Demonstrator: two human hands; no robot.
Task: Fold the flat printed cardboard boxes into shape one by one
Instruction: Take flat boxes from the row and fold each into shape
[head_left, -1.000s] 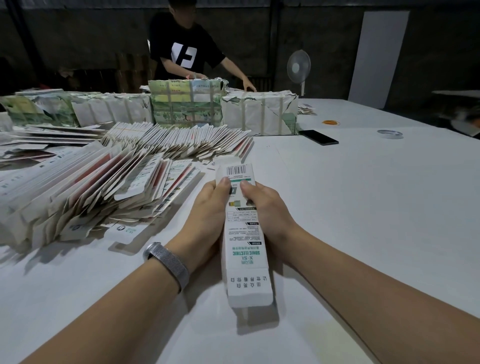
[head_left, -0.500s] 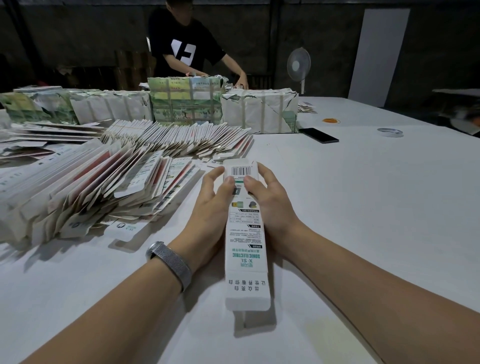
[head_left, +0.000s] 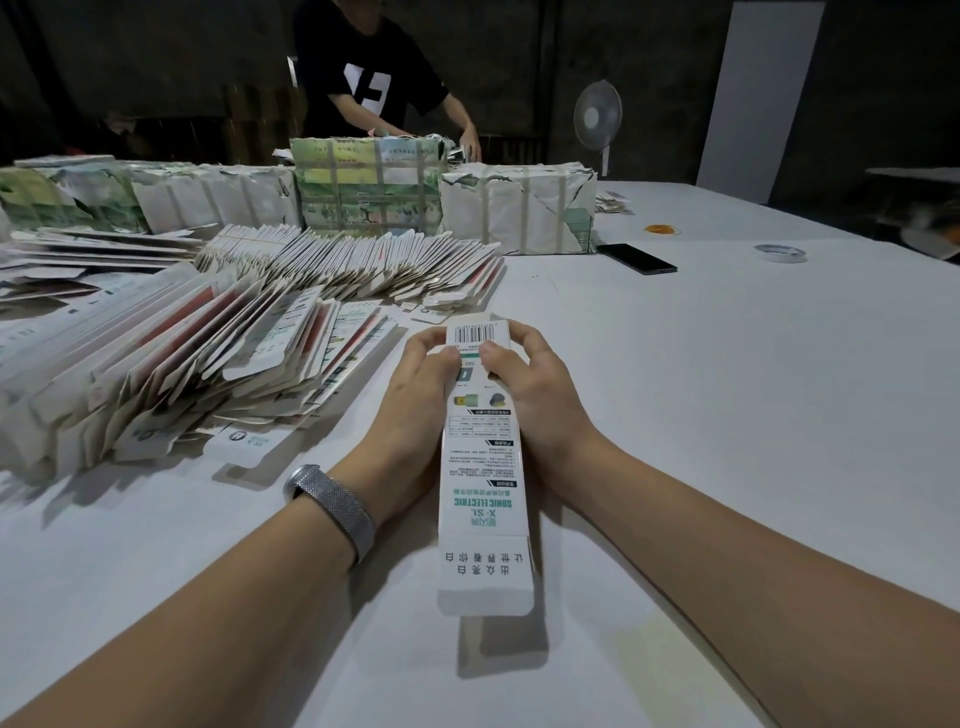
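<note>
Head view: your left hand (head_left: 415, 410) and right hand (head_left: 540, 400) grip the long printed box (head_left: 480, 483) above the table (head_left: 727, 415). Both thumbs press its top face, fingers curled round its far end.

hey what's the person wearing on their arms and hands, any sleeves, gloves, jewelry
Both forearms are bare, with no sleeves in view and no gloves on either hand. The left hand has a silver mesh-band wristband just behind it on the wrist. The right hand and its wrist carry nothing. No rings show.
</note>
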